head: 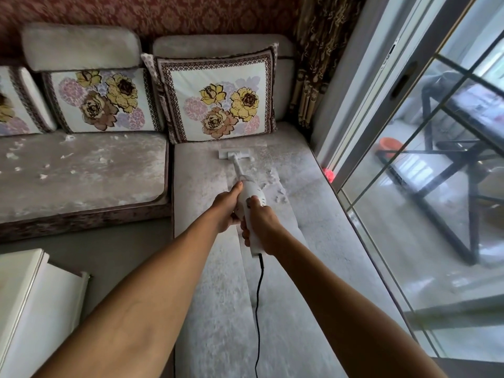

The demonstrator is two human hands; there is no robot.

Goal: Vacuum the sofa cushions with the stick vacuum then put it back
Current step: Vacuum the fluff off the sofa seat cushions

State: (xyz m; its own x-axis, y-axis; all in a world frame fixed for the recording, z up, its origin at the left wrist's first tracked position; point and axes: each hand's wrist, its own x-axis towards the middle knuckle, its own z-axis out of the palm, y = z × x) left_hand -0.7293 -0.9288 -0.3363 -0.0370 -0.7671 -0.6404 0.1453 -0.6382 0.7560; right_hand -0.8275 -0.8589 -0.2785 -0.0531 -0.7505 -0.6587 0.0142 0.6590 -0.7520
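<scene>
We grip vacuum two-handed: left hand steadying body, right hand wrapped round handle for push. Nozzle flat on chaise cushion, near pillow; crumbs beside tube.

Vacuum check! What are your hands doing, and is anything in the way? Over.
Left hand and right hand both grip the vacuum. Head on the chaise cushion, close to the flowered pillow. Crumbs beside it.

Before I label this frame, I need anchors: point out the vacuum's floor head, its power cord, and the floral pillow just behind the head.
floor head (pixel 234 154), head view, middle of the white nozzle bar.
power cord (pixel 258 301), head view, black cable over the seat cushion.
floral pillow (pixel 218 94), head view, printed front face.
</scene>
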